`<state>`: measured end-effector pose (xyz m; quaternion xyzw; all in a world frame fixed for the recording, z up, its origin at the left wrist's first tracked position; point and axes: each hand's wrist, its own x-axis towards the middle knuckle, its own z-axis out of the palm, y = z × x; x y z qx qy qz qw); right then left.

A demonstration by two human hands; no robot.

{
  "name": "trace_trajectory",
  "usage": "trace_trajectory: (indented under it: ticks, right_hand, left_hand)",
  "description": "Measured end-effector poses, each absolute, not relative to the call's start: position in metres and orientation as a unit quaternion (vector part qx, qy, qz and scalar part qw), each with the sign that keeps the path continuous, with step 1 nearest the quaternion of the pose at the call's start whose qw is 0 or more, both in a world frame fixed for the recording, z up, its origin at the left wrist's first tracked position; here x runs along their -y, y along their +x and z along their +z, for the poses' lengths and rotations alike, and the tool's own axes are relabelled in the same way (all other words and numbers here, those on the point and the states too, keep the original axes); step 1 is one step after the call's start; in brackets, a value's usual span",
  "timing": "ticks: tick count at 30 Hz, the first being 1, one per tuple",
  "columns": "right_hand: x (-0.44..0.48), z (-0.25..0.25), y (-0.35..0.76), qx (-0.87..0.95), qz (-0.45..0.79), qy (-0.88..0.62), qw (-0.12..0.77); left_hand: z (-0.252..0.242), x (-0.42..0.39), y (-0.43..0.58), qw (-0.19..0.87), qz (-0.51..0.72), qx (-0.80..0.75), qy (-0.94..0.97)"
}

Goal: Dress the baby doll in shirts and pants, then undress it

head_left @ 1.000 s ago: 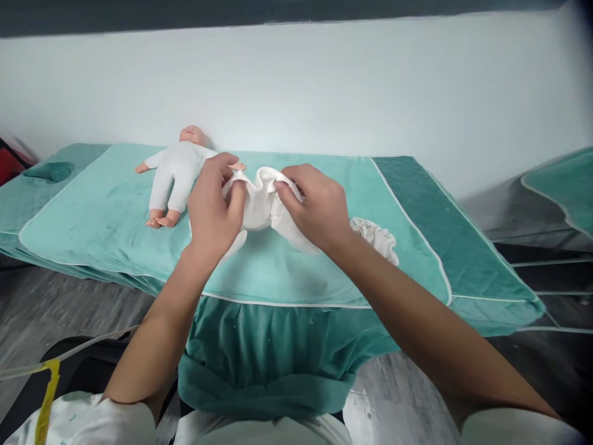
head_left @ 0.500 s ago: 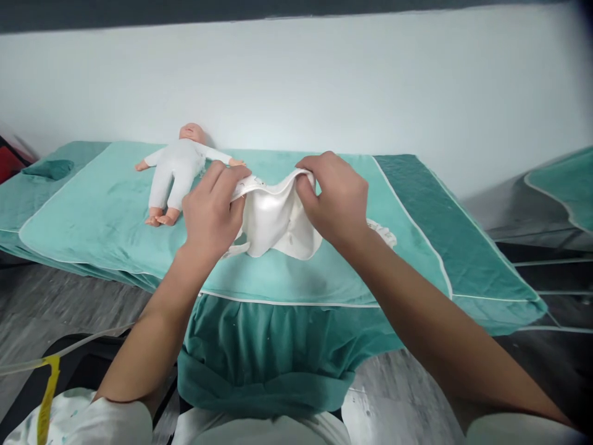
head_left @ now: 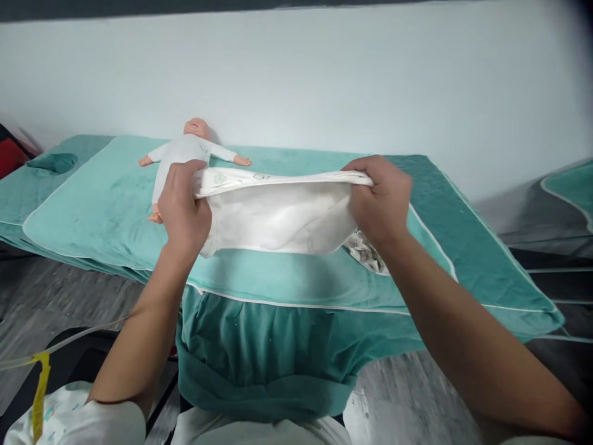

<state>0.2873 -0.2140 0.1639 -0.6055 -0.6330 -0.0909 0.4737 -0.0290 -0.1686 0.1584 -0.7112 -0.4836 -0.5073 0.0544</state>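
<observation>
A white diaper [head_left: 278, 213] with small printed marks is stretched out flat between my two hands, above the teal bed cover [head_left: 92, 210]. My left hand [head_left: 183, 207] is closed on its left end and my right hand [head_left: 382, 198] is closed on its right end. A baby doll [head_left: 185, 151] in a white bodysuit lies on its back at the far side of the bed, just behind my left hand. The doll's legs are partly hidden by that hand.
The bed stands against a pale wall. A darker teal blanket [head_left: 264, 352] hangs over the near edge toward me. A small teal pillow [head_left: 53, 162] lies at the far left. Another teal-covered bed [head_left: 572, 191] shows at the right edge, across grey floor.
My hands have moved apart, pulling the bunched diaper open into a wide flat strip. The left hand went left, the right hand went right.
</observation>
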Motion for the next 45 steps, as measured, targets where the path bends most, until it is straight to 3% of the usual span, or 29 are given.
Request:
trace_trajectory:
  ticks: [6, 11, 14, 17, 19, 22, 31, 38, 45]
  right_hand:
    - [0.211, 0.174, 0.304, 0.591, -0.065, -0.612, 0.521]
    - [0.173, 0.161, 0.315, 0.586, 0.002, -0.715, 0.381]
    - [0.154, 0.132, 0.297, 0.6, -0.018, -0.753, 0.271]
    - [0.152, 0.088, 0.255, 0.68, -0.065, -0.681, 0.265]
    - [0.157, 0.056, 0.222, 0.744, 0.005, -0.613, 0.266]
    - [0.16, 0.017, 0.188, 0.687, 0.096, -0.676, 0.249]
    - [0.128, 0.007, 0.215, 0.578, 0.123, -0.773, 0.229]
    - [0.107, 0.02, 0.222, 0.575, 0.049, -0.772, 0.265]
    - [0.048, 0.023, 0.248, 0.573, 0.006, -0.78, 0.252]
  left_hand:
    - [0.168, 0.159, -0.035, 0.019, -0.485, 0.527, -0.698]
    - [0.163, 0.119, -0.025, 0.037, -0.321, 0.63, -0.706]
    - [0.138, 0.11, -0.002, 0.057, -0.264, 0.638, -0.722]
    - [0.096, 0.123, 0.028, 0.066, -0.222, 0.578, -0.782]
    - [0.066, 0.135, 0.045, -0.008, -0.183, 0.536, -0.824]
    - [0.033, 0.139, 0.058, -0.091, -0.15, 0.555, -0.813]
    - [0.034, 0.107, 0.052, -0.114, -0.173, 0.666, -0.717]
    - [0.044, 0.059, 0.073, -0.142, -0.26, 0.667, -0.684]
    - [0.036, -0.002, 0.093, -0.109, -0.227, 0.662, -0.706]
